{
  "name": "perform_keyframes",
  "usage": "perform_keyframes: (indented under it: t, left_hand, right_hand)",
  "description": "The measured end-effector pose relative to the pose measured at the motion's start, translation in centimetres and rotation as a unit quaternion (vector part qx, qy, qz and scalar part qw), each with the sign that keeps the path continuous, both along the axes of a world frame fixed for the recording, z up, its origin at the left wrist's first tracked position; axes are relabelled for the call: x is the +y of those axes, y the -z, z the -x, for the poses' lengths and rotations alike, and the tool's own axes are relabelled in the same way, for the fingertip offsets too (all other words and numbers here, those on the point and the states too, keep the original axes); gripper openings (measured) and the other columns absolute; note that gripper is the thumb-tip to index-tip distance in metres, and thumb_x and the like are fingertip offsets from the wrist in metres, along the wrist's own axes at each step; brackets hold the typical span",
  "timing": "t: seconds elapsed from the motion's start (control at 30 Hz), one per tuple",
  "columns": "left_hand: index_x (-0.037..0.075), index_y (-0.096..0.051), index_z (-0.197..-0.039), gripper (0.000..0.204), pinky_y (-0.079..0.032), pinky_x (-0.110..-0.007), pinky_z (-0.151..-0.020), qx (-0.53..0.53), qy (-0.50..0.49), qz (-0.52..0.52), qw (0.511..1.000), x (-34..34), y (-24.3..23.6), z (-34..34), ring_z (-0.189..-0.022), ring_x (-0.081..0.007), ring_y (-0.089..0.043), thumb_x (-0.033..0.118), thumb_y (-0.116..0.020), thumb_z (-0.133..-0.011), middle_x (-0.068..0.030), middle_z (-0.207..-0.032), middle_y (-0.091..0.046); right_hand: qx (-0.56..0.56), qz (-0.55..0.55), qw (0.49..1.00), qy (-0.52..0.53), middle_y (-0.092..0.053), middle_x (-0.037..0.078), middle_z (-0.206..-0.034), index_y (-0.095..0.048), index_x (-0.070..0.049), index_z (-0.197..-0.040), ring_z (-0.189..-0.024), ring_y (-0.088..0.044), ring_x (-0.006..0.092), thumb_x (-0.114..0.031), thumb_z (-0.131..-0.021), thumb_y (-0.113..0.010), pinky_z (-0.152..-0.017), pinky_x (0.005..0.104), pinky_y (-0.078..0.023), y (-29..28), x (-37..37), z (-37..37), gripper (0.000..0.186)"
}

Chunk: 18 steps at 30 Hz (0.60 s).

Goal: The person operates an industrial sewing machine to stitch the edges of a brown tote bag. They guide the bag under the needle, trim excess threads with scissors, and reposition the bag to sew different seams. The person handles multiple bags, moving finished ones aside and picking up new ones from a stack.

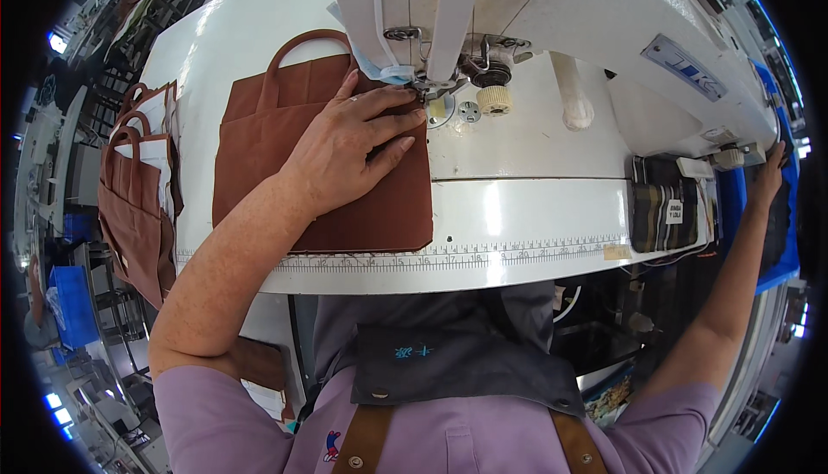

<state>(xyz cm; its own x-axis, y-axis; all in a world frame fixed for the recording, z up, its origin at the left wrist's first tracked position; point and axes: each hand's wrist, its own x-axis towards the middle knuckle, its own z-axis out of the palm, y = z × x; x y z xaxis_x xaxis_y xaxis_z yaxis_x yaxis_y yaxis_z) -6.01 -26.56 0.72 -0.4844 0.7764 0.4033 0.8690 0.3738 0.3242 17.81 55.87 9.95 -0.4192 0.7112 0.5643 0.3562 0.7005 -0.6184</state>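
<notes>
Bag piece (pixel 259 163), reddish-brown, lies flat on the white table (pixel 535 168), far right corner at the presser foot (pixel 423 90) of the sewing machine (pixel 638 8). Handle (pixel 274 73) loops off its far edge and runs toward the foot.

Left hand (pixel 341 155): palm down on the piece, fingers spread, fingertips just beside the foot. Grip is apart, resting flat, clamped on nothing. Right hand (pixel 768 176): out at the machine's right end, fingers up beside its knob (pixel 730 159). Grip there: can't tell, too small and partly hidden.

Progress, my read: midway. Body is shaped and handle looks set in place. The corner at the foot looks like the spot being sewn, so that seam is probably unfinished. Fingers and foot cover it; can't tell how much stitching is in.

Further out: printed ruler (pixel 483 257) along the near table edge, dark striped pouch (pixel 664 207) at its right end. Similar brown bags (pixel 134 224) beside the table's left edge, white showing inside. Blue bin (pixel 780 271) past the machine, right.
</notes>
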Motion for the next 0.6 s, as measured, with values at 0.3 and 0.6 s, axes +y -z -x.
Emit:
perform_keyframes:
  t: [0.3,0.6]
  left_hand:
    - [0.011,-0.073,-0.126,0.031,-0.034,-0.059,-0.122,0.023,-0.024,0.012,0.999,0.0,-0.2,-1.0,-0.126,-0.0269,-0.062,0.021,-0.067,-0.097,-0.0085,-0.131,-0.066]
    - [0.014,-0.078,-0.122,0.031,-0.045,-0.051,-0.110,0.010,-0.012,0.002,1.000,0.1,-0.3,0.4,-0.122,-0.0336,-0.063,0.022,-0.074,-0.093,-0.0143,-0.129,-0.069]
  right_hand:
    - [0.261,0.036,0.964,-0.040,-0.071,0.006,-0.108,-0.074,-0.001,-0.121,-0.089,-0.063,0.0131,-0.032,-0.105,-0.062,-0.078,0.0248,-0.046,-0.2,-17.0,-0.7,0.037]
    - [0.140,0.121,0.922,-0.339,-0.067,0.005,-0.079,-0.071,0.000,-0.092,-0.071,-0.058,0.0116,-0.019,-0.106,-0.059,-0.065,0.0248,-0.042,3.9,-43.6,2.1,0.026]
